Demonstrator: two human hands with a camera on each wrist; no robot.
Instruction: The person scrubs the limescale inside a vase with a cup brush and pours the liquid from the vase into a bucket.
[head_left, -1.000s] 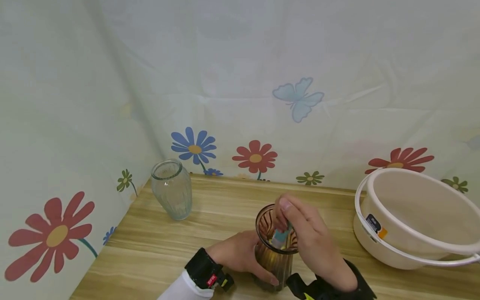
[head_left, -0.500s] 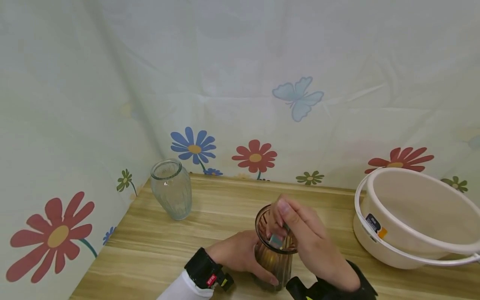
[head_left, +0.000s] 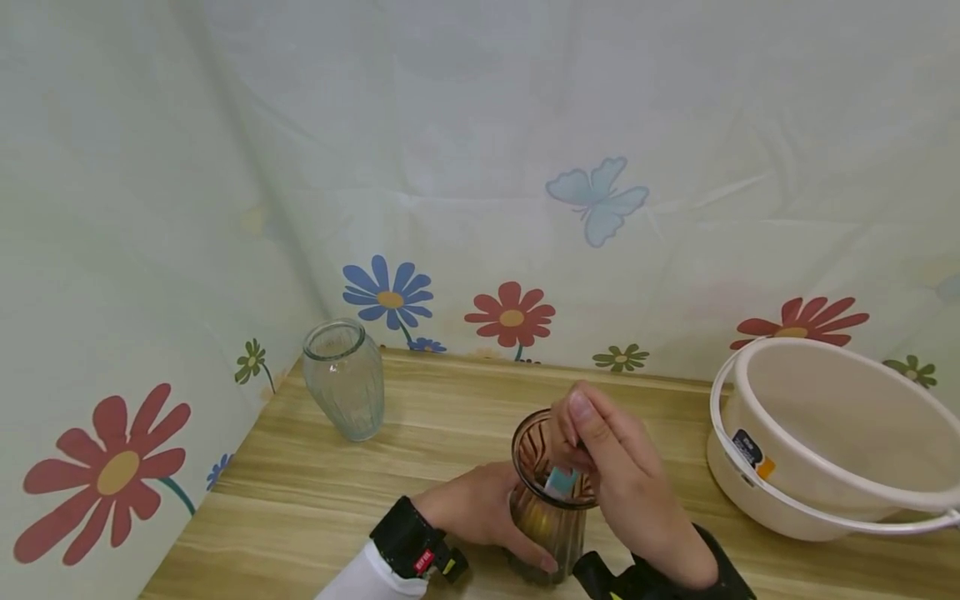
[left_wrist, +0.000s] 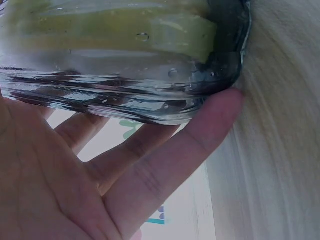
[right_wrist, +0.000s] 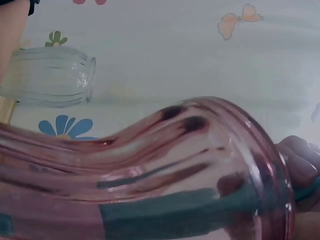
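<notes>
A ribbed, brownish-pink glass vase (head_left: 551,529) with a flared rim stands on the table, tilted slightly if at all. Around its lower body my left hand (head_left: 483,510) holds it, thumb in front; in the left wrist view one finger (left_wrist: 215,117) reaches the vase's base. My right hand (head_left: 626,475) is at the mouth, its curled fingers gripping a sponge bottle brush (head_left: 561,482). Through the glass in the right wrist view runs its teal handle (right_wrist: 160,217). The yellow sponge head (left_wrist: 170,35) lies low inside the vase. The gripped end is mostly hidden by fingers.
A clear ribbed glass vase (head_left: 347,387) stands at the back left. To the right is a cream bucket (head_left: 795,504) with its handle down across the front. A flower-printed sheet (head_left: 465,208) hangs behind the wood-patterned table (head_left: 435,417).
My right hand has dipped slightly with the brush, then risen a little and turned at the vase's mouth. The left hand and the vase have stayed in place.
</notes>
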